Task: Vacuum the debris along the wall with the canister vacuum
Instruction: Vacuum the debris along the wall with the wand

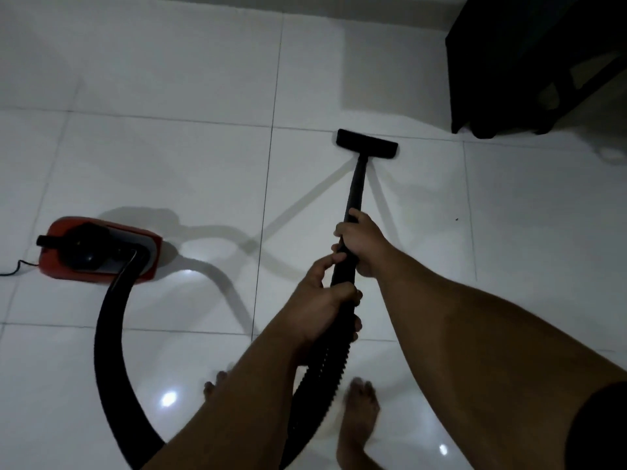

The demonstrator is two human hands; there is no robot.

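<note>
A red canister vacuum (pixel 98 249) sits on the white tiled floor at the left. Its black ribbed hose (pixel 108 334) curves down and round to a black wand (pixel 356 188). The wand ends in a flat black floor nozzle (pixel 366 144) resting on the tiles near the middle. My right hand (pixel 361 242) grips the wand higher up. My left hand (pixel 322 307) grips it lower, where the ribbed hose starts. A tiny dark speck of debris (pixel 456 219) lies on the tile right of the wand.
A dark piece of furniture (pixel 529 62) stands at the top right. The pale wall (pixel 169 15) runs along the top. The vacuum's power cord (pixel 17 268) trails off the left edge. My bare feet (pixel 359 415) are on the tiles below the hands.
</note>
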